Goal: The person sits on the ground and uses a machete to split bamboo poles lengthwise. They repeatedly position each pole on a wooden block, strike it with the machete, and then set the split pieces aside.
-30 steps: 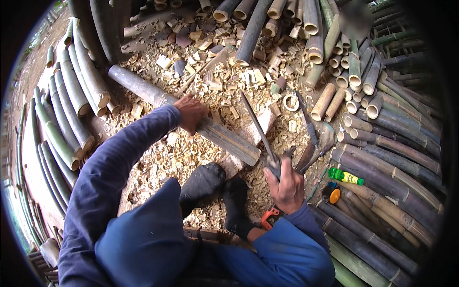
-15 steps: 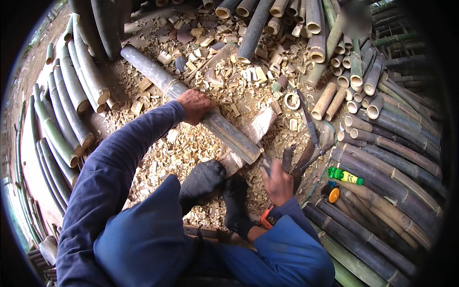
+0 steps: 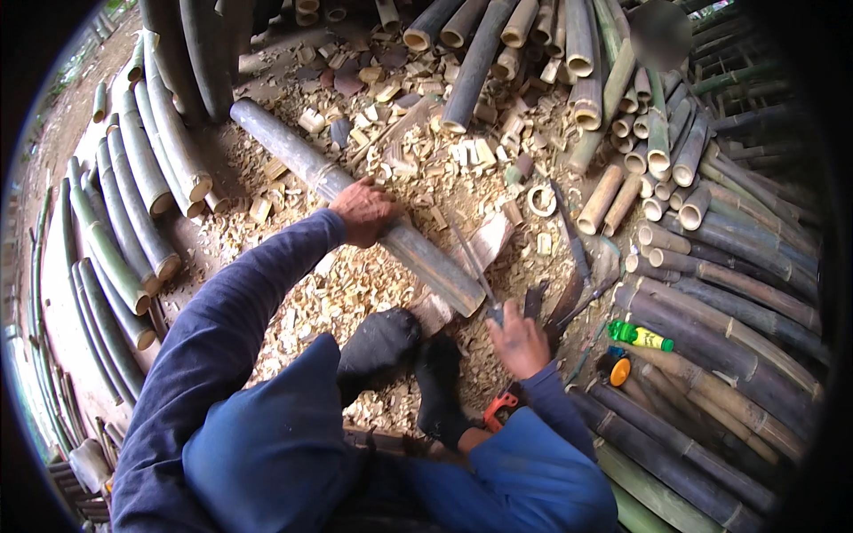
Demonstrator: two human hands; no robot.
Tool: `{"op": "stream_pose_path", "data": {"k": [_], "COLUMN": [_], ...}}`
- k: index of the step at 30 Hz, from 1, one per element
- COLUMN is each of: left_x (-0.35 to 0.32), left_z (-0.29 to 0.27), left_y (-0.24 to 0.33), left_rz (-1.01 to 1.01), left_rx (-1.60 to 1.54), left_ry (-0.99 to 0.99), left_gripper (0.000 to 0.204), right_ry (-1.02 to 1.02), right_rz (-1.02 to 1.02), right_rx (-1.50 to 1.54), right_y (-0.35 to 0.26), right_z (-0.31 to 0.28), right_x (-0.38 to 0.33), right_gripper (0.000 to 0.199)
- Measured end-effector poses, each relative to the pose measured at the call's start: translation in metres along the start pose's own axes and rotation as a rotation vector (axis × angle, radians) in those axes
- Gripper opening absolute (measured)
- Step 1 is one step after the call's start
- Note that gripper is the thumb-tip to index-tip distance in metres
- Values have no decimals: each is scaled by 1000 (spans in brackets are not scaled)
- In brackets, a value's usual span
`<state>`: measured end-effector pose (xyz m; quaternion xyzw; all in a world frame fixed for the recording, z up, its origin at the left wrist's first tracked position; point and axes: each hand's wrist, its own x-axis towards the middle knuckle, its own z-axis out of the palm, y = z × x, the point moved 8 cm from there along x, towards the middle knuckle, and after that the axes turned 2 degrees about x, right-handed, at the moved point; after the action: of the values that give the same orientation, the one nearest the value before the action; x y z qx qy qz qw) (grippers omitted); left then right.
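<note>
Left hand (image 3: pixel 362 211) pressed flat on long dark bamboo pole (image 3: pixel 355 200); right hand (image 3: pixel 520 342) gripped long thin blade (image 3: pixel 471 262). Risked glancing off pole toward black shoes (image 3: pixel 404 351).

My right hand (image 3: pixel 518 339) has dropped the long blade (image 3: pixel 471 262) from its raised swing of a second ago, its edge now down against the cut end of the bamboo pole (image 3: pixel 355 200) near my feet. My left hand (image 3: pixel 362 211), first at the pole's middle, now presses a little lower along it; the pole has slid toward me
</note>
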<state>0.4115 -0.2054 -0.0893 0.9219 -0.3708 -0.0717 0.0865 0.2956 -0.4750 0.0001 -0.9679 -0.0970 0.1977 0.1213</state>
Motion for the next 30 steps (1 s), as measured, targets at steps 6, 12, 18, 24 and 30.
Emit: {"op": "stream_pose_path", "data": {"k": [6, 12, 18, 24, 30], "left_x": [-18, -10, -26, -8, 3], "left_z": [2, -6, 1, 2, 6], "left_y": [-10, 0, -4, -4, -17], "left_rz": [-66, -4, -80, -94, -68], "left_rx": [82, 103, 108, 169, 18], "left_ry": [76, 183, 266, 144, -364], "left_gripper": [19, 26, 27, 42, 62], "right_ry": [345, -56, 313, -104, 343], "right_rz": [-310, 15, -279, 56, -297], "right_rx": [366, 75, 376, 67, 390], "right_y": [-54, 36, -53, 27, -55], "right_z": [-69, 25, -81, 8, -78], "right_x": [-16, 10, -15, -1, -22], "right_gripper": [38, 39, 33, 34, 26]}}
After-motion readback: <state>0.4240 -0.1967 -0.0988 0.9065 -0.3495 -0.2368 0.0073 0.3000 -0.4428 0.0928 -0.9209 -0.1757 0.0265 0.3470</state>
